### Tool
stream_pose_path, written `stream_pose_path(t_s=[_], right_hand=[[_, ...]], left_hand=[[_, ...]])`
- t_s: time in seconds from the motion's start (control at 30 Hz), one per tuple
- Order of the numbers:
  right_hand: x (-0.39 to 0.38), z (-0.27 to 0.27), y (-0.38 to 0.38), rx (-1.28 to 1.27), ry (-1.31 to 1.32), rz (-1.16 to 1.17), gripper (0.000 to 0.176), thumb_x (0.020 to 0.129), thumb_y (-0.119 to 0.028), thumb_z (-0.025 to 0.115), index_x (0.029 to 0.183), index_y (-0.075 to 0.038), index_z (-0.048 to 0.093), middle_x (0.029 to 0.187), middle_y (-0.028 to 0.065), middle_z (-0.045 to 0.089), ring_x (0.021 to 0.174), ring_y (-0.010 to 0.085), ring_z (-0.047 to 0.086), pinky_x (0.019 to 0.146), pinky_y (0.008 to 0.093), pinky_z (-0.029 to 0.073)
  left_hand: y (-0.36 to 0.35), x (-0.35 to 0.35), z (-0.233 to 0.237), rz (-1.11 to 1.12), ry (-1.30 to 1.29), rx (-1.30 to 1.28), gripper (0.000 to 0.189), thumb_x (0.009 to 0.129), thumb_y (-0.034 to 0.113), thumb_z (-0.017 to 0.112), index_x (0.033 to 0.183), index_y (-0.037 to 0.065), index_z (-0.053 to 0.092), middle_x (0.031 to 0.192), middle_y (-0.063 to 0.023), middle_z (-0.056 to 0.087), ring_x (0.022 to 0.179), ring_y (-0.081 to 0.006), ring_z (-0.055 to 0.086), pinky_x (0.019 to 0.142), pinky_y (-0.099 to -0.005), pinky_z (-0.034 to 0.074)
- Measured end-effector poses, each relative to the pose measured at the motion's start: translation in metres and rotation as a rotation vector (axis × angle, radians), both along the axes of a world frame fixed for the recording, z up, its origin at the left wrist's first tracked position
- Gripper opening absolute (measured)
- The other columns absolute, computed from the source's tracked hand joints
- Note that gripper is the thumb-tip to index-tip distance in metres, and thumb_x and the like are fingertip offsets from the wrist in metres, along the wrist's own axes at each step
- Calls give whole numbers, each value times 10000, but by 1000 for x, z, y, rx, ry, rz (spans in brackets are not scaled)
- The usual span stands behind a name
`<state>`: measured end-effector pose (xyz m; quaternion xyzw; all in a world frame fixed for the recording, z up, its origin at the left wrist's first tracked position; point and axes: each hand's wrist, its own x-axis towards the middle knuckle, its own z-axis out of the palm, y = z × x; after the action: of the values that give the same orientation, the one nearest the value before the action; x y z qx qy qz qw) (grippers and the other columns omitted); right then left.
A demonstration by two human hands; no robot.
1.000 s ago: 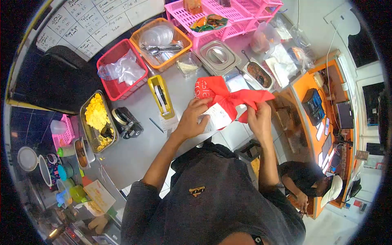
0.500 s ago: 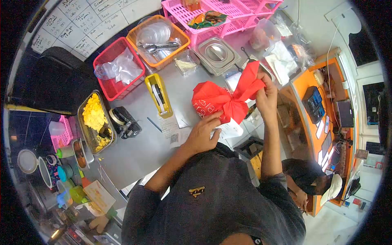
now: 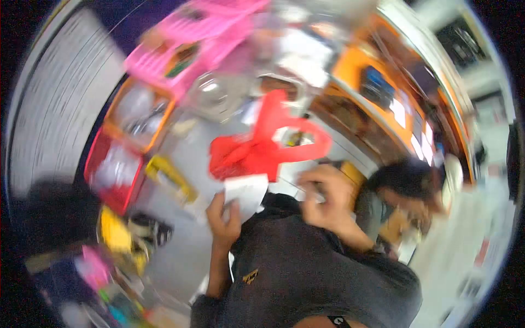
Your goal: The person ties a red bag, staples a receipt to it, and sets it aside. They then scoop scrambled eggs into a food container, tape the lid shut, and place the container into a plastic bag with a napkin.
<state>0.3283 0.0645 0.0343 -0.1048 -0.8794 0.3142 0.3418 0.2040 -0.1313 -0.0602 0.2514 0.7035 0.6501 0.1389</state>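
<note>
A red bag (image 3: 243,156) with its handles sticking up and out stands at the near edge of the metal table. My left hand (image 3: 223,221) is closed on a white paper slip (image 3: 247,192), which hangs against the front of the bag. To the right of the bag, my right hand (image 3: 328,199) is apart from it, near the loose red handle loop. Its fingers look bent but are smeared by motion, so what they hold, if anything, cannot be made out.
A yellow tape dispenser (image 3: 172,177), a red basket (image 3: 94,164) and an orange basket (image 3: 112,117) line the left. A pink rack (image 3: 219,38) and lidded metal container (image 3: 210,93) stand behind. Another person (image 3: 404,186) is at the right, by an orange counter (image 3: 350,65).
My right hand has let go of the bag's handle and moved down, away from the bag. My left hand now grips the paper slip. The view has turned and blurred.
</note>
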Motion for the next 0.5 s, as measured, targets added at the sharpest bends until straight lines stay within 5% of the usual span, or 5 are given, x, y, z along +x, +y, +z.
stream_pose_path(t_s=[0.1,0.23,0.3,0.43,0.5], right_hand=[[9,23,-1,-409,-242,144,569,773,-271,809,1216,13,591,1146,211,633,1022,341,665,839,402,546],[44,3,36,-600,-190,212,351,858,-197,779,1123,-1,660,993,112,685,916,180,654,820,322,505],[65,-4,59,-935,-203,277,189,900,-130,744,1024,-1,684,884,49,685,861,87,607,757,272,478],[99,-16,115,-823,-119,80,164,878,-130,774,941,-5,688,806,23,666,772,80,582,683,270,466],[116,-32,148,-680,-62,-6,161,870,-129,780,918,-4,691,807,44,671,758,108,603,675,283,470]], left_hand=[[15,9,28,-253,295,-88,208,868,31,602,1047,-71,634,896,-230,677,796,-356,697,735,-400,544],[72,31,62,-405,412,-49,195,857,17,608,1033,-62,635,866,-231,669,758,-376,693,693,-420,543],[98,38,64,-501,505,-102,175,863,6,599,1023,-54,630,837,-220,665,722,-374,690,651,-409,534],[151,61,52,-578,606,-261,160,868,6,597,1018,-34,632,807,-208,662,729,-385,690,640,-405,525],[190,75,43,-588,253,-276,161,868,36,641,1020,-15,640,819,-196,686,767,-355,708,667,-387,530]])
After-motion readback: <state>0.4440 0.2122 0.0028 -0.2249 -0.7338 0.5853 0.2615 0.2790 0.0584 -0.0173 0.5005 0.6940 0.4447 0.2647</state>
